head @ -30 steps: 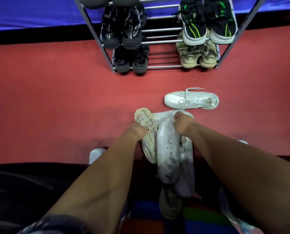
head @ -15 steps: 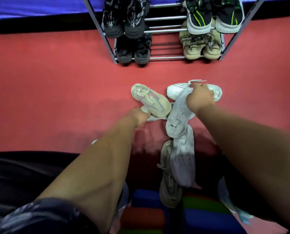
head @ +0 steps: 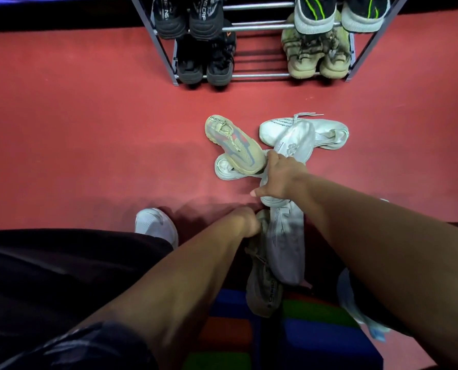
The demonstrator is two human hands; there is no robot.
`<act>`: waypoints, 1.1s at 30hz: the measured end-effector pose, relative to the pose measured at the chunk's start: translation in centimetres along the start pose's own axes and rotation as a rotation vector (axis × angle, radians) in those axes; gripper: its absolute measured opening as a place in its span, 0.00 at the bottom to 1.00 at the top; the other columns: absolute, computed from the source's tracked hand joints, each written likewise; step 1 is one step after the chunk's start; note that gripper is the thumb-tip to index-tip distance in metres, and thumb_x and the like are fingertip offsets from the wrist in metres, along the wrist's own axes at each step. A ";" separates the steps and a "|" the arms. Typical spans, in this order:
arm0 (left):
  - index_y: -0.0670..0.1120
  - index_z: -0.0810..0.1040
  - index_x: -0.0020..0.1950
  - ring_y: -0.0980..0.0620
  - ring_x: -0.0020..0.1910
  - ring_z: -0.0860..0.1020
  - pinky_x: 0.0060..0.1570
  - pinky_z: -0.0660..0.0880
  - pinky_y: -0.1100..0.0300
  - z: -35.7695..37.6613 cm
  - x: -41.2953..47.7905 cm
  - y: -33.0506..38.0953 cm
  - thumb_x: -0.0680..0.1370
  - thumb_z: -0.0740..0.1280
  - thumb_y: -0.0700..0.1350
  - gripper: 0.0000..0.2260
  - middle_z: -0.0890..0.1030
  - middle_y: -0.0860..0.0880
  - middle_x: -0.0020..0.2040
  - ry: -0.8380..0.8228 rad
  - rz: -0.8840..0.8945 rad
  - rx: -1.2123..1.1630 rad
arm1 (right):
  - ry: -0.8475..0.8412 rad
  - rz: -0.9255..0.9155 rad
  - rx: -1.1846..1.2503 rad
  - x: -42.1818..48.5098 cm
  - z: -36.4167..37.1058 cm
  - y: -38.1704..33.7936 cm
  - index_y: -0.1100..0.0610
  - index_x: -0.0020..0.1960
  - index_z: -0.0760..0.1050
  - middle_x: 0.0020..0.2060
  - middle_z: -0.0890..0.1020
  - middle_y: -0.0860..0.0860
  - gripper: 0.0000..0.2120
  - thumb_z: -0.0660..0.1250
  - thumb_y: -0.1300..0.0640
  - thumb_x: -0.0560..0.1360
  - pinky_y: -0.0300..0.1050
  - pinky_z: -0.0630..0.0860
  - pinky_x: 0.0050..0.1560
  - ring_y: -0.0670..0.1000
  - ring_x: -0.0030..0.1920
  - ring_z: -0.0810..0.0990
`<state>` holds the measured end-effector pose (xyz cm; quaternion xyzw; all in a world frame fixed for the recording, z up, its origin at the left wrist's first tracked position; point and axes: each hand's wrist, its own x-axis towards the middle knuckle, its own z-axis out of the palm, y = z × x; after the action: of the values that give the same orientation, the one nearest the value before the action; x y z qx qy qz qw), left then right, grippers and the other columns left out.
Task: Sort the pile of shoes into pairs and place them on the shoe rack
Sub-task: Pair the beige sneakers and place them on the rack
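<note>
The metal shoe rack (head: 260, 28) stands at the far edge with pairs on it: black shoes (head: 204, 62), beige shoes (head: 316, 60) and green-striped black shoes (head: 342, 12). On the red floor a beige shoe with a grey stripe (head: 233, 144) lies across a white shoe (head: 224, 170). Another white shoe (head: 329, 133) lies on its side, and a sole-up white shoe (head: 296, 140) leans on it. My right hand (head: 278, 180) grips that shoe's near end. My left hand (head: 246, 222) is closed on the tip of a second beige shoe (head: 262, 284), beside one more white shoe (head: 285, 249).
My own feet in pale trainers (head: 156, 225) flank the pile, left and right (head: 356, 303). A block with blue, green and orange panels (head: 316, 324) sits under the near shoes. Bare red floor stretches between the pile and the rack. The rack's lower middle bars (head: 260, 74) hold nothing.
My right hand carried a white shoe forward onto the far white shoe. My left hand set the striped beige shoe on the floor, then pulled back to the near beige shoe.
</note>
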<state>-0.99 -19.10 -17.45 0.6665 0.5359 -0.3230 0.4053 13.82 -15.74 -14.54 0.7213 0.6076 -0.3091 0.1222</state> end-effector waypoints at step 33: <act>0.42 0.82 0.66 0.50 0.52 0.85 0.64 0.81 0.51 -16.4 2.1 -1.9 0.78 0.75 0.55 0.22 0.87 0.47 0.52 0.216 0.218 -1.541 | 0.023 0.022 0.554 0.4 -4.7 0.3 0.49 0.58 0.77 0.48 0.84 0.46 0.32 0.73 0.30 0.62 0.47 0.80 0.48 0.48 0.48 0.83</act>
<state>-2.47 -3.39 -12.06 0.2739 0.5767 0.2481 0.7286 15.53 -12.90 -11.20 0.7372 0.4935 -0.4538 -0.0834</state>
